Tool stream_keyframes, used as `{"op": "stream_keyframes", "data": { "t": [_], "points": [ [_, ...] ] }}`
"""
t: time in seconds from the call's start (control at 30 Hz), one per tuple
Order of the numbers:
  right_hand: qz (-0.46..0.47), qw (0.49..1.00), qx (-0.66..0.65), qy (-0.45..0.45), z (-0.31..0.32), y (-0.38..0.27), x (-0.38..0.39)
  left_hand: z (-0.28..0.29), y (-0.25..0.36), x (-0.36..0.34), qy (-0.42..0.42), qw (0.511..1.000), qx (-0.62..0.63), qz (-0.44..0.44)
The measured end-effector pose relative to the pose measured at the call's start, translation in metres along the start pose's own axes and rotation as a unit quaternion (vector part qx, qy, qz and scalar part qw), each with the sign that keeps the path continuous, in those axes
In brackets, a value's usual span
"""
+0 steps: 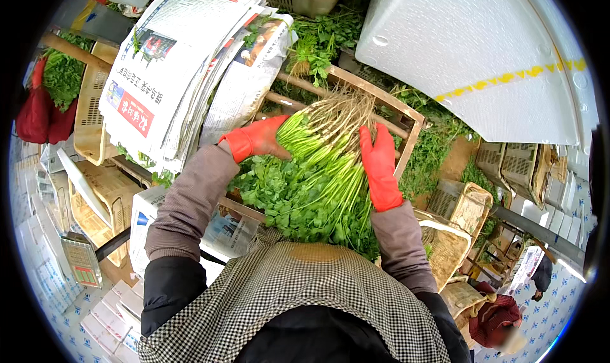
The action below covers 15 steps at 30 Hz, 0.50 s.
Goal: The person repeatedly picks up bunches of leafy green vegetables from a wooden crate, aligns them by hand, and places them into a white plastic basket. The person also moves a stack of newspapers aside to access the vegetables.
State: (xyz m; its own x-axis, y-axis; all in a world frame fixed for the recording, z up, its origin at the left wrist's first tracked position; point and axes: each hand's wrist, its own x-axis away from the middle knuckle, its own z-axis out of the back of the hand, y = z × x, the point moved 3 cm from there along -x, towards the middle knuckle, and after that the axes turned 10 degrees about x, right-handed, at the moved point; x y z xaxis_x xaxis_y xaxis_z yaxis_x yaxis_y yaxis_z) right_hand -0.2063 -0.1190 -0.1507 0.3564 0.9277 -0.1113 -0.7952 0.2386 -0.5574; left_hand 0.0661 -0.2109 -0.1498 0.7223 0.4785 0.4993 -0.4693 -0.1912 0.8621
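Observation:
A broad heap of leafy green herbs [318, 191], which look like coriander or leaf celery, lies on a brown wooden rack [412, 141]. Its pale, stringy roots [346, 112] point away from me and the leaves toward my apron. My left hand [257, 139], in a red rubber glove, rests against the left side of the stems, thumb and fingers apart. Along the right side, my right hand [380, 166], also red-gloved, lies with fingers stretched toward the roots. Both hands touch the heap from the sides; some fingertips are hidden.
A thick stack of newspapers [165, 64] sits to the left. A large white foam box [464, 52] stands at the far right. Plastic crates [105, 198] flank the rack on both sides. More greens [327, 36] lie beyond it. Another person [495, 318] is at the lower right.

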Motion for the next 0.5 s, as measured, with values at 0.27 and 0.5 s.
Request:
{"op": "stream_keyframes", "data": {
  "t": [0.27, 0.5],
  "points": [
    [0.144, 0.987, 0.066, -0.007, 0.004, -0.038, -0.02, -0.022, -0.037, 0.042, 0.176, 0.952, 0.247, -0.046],
    [0.141, 0.967, 0.211, 0.015, -0.021, -0.059, -0.027, -0.014, -0.057, 0.05, 0.171, 0.952, 0.245, -0.072]
  ]
}}
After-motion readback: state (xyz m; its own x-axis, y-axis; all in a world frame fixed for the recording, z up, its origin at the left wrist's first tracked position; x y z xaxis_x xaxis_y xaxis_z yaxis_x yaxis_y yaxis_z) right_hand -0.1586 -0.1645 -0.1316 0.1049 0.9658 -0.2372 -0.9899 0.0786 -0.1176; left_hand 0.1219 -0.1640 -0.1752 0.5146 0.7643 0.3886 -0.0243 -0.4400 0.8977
